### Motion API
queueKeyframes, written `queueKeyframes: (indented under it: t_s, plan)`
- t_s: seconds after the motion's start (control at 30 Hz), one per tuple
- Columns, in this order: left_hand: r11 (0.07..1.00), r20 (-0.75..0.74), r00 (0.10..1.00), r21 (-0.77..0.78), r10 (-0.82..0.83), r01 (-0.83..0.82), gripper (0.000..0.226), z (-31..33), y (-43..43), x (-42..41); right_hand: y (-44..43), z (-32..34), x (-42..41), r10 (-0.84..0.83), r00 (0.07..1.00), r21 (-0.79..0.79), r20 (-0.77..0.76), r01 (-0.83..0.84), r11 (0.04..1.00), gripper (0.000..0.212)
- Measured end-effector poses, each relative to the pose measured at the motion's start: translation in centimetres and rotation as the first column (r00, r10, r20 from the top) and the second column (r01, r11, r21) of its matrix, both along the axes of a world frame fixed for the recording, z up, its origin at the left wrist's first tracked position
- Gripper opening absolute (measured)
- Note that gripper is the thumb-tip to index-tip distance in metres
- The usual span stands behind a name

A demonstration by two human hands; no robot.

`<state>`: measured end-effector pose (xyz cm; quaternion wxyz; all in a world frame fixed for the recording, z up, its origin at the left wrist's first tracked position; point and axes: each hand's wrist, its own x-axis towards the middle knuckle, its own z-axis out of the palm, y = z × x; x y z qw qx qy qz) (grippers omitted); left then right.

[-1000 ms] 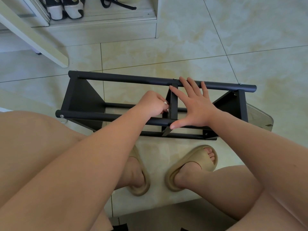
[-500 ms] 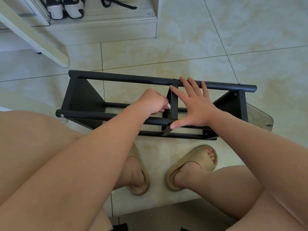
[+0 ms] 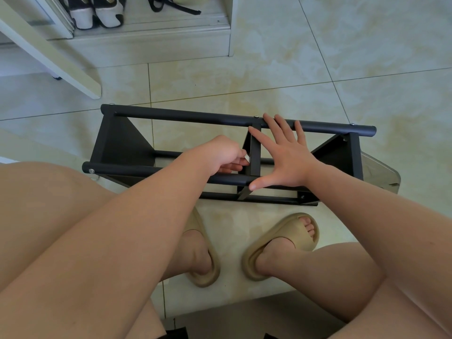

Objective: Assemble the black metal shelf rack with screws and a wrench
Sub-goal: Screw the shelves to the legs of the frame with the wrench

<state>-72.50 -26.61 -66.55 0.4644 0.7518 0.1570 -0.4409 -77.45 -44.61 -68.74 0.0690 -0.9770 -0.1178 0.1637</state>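
The pale glazed tile floor (image 3: 367, 57) spreads under everything. The black metal shelf rack (image 3: 171, 117) stands on it just ahead of my feet, its long tubes running left to right and a triangular panel at each end. Beyond it, at the top left, a low white cabinet (image 3: 151, 42) holds black-and-white shoes (image 3: 97, 13). My beige foam sandals (image 3: 276, 243) rest on the floor near the rack's near side.

My right hand (image 3: 286, 157) lies flat and spread on the rack, with fingertips on the far tube, thumb tip on the near tube, and palm just right of the middle black crossbar (image 3: 254, 152). My left hand (image 3: 220, 155) is curled just left of that crossbar, pinching a small silvery tool (image 3: 247, 157) at its side. Too little of it shows for me to tell what kind it is. Small silver screw heads (image 3: 256, 116) sit on the tubes.
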Motion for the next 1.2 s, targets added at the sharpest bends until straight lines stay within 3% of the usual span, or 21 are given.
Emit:
queueKeyframes:
  t_s: [0.6, 1.2]
  plan:
    - [0.984, 0.066, 0.982, 0.006, -0.178, 0.179, 0.016, -0.2, 0.5, 0.1, 0.1, 0.1, -0.1, -0.004, 1.0, 0.008, -0.006, 0.004, 1.0, 0.136]
    - [0.875, 0.173, 0.858, 0.097, -0.484, 0.474, 0.021, -0.2, 1.6, 0.3, 0.1, 0.3, 0.0, 0.003, 1.0, 0.001, -0.003, -0.003, 1.0, 0.135]
